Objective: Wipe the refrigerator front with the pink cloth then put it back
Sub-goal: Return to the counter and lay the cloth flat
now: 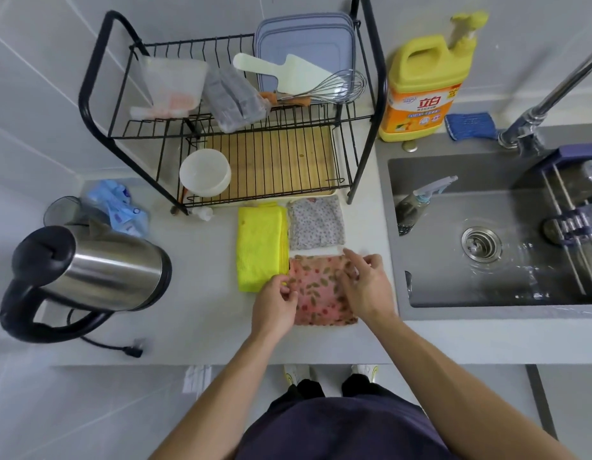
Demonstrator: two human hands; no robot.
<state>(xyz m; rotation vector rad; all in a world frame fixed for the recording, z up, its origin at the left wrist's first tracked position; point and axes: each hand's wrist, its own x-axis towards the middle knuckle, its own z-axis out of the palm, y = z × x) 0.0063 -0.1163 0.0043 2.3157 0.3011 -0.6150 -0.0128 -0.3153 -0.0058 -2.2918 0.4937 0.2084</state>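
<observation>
The pink cloth (321,290) lies flat on the tabletop (195,293), just beside a yellow cloth (260,245); the left hand (276,302) pinches its left edge, while the right hand (366,287) rests on its right side with fingers relaxed

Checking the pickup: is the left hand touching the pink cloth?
Touching. The head view shows the left hand with fingers curled onto the pink cloth's left edge.
</observation>
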